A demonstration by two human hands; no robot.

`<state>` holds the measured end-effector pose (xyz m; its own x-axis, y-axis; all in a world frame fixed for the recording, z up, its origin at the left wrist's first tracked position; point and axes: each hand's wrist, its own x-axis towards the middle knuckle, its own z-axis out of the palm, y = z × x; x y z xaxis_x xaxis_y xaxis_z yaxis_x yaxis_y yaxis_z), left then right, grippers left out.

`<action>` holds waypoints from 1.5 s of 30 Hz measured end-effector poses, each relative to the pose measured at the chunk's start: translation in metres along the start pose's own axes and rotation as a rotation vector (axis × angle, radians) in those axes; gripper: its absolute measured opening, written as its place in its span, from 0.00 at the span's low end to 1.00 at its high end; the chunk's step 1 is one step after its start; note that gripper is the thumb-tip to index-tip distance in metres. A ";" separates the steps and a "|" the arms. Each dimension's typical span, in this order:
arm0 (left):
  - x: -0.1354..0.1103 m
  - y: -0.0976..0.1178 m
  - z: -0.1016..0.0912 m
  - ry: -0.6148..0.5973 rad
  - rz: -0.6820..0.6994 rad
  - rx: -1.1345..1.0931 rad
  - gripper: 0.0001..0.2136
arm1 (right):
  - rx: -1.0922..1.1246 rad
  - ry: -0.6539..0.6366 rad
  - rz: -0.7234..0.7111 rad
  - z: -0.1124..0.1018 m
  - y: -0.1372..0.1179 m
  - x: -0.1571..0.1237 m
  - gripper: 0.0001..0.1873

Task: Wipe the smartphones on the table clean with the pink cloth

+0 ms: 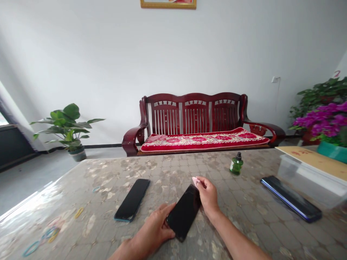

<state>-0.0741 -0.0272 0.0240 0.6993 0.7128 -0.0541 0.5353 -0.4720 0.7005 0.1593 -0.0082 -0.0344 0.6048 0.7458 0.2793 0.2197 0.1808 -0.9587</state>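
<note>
A black smartphone (184,213) lies at a slant before me on the patterned tabletop, its dark screen facing up. My left hand (158,225) grips its lower left edge between thumb and fingers. At the phone's top right corner, my right hand (207,193) is closed, pinching a small pale pink piece (195,180) that looks like folded cloth or tissue. A second smartphone (132,199) with a blue edge rests screen up to the left. Beyond my right hand stands a small green bottle (236,164) with a black cap.
On the right lie a blue-edged dark phone (291,198) and a clear plastic box (311,177) with a tan board on top. Coloured rubber bands (43,236) are at the left of the table (103,169). A wooden bench (195,112) stands behind.
</note>
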 end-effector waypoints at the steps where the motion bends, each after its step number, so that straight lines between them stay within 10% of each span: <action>1: 0.000 0.004 0.000 -0.019 0.009 0.029 0.20 | -0.005 -0.001 -0.006 0.000 0.001 0.000 0.17; 27: 0.005 0.018 0.032 0.002 0.011 0.319 0.22 | -0.058 -0.356 -0.081 0.028 -0.021 0.030 0.19; 36: 0.011 0.004 0.038 0.148 0.204 0.316 0.20 | -0.623 -0.661 -0.668 -0.021 -0.041 -0.005 0.13; 45: 0.005 0.003 0.036 0.107 0.262 0.325 0.17 | -0.704 -0.612 -0.748 0.002 -0.035 0.015 0.18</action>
<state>-0.0516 -0.0439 0.0002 0.7878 0.5884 0.1822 0.4793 -0.7713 0.4188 0.1590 -0.0024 0.0035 -0.2746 0.8216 0.4996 0.8487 0.4513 -0.2757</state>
